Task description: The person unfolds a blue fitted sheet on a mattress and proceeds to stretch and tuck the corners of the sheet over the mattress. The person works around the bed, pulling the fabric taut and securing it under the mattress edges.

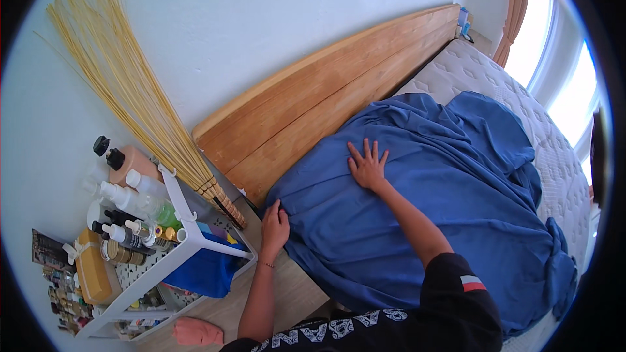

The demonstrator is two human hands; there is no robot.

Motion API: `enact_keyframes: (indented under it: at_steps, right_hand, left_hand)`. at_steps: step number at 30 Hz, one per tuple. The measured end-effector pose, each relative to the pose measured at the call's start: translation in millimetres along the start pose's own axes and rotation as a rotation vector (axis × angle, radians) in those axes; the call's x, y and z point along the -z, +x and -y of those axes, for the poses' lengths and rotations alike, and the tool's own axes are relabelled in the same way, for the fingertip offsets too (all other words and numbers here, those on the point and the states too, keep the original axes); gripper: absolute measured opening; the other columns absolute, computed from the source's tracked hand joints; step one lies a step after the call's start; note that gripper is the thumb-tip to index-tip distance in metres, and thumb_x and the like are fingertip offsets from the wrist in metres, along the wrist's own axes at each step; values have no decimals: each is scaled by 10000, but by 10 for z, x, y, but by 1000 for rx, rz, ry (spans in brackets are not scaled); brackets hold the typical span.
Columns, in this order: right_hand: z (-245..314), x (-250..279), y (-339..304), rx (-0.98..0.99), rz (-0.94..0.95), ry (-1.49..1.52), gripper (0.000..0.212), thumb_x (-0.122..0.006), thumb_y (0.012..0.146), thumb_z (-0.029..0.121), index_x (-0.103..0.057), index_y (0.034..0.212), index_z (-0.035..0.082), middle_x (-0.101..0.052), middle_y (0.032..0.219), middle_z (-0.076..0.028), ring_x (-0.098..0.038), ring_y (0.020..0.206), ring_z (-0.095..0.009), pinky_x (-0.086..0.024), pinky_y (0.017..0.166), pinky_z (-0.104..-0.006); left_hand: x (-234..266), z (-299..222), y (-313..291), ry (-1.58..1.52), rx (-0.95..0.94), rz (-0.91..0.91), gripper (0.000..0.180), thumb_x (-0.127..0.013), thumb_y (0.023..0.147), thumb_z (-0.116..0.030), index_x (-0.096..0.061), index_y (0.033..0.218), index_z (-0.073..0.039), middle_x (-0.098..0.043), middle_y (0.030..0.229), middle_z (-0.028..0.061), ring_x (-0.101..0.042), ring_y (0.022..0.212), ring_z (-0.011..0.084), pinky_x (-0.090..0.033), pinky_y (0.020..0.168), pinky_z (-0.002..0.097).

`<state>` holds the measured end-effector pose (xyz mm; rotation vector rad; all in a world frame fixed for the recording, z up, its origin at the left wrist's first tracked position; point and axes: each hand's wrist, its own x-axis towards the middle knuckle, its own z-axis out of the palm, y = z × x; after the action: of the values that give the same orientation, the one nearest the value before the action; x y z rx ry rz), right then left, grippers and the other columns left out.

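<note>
A blue bed sheet (417,182) lies wrinkled over the near part of the mattress (450,72), its far side bunched in folds. My right hand (370,168) presses flat on it, fingers spread, a little out from the headboard. At the sheet's near corner, close to the foot of the headboard, my left hand (275,229) has its fingers bent together against the sheet's edge. What lies under those fingertips is partly hidden.
The wooden headboard (326,98) runs along the wall. A stick broom (143,85) leans at the left, beside a white shelf rack (189,241) crowded with bottles. A yellow gift box (92,267) and a pink cloth (197,331) are at lower left. Curtained windows (531,26) stand far right.
</note>
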<state>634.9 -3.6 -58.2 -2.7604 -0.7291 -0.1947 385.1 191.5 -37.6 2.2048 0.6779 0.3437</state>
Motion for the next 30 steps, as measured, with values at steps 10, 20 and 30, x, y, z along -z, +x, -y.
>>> enact_keyframes:
  at_steps: [10,20,30]
  right_hand:
    - [-620,-308,1110,53,5,124,469,-395,964,412,-499,1392,252,-357,1511,-146,-202,1450,-340,-43,1136,-621]
    - [-1037,401,1204,195,343,211,541,-728,785,396,-590,1261,179,-475,1382,-195,-382,1339,-345,-344,1069,-454]
    - [-772,245,1519,-137,-160,144,232,-588,867,140,-535,1083,75,-643,971,-236,-627,917,-426,-492,796,-521]
  left_hand:
    - [-442,529,667,-575,178,96,602,-425,997,-376,-395,1403,67,-494,1394,160,-477,1268,244,-320,1081,298]
    - [-122,421,424,-657,181,95,565,-380,1033,-397,-393,1429,5,-463,1422,155,-464,1278,217,-330,1073,303]
    - [66,174,245,-848,155,168,448,-382,958,-59,-429,1404,-50,-452,1413,129,-442,1298,204,-352,1066,305]
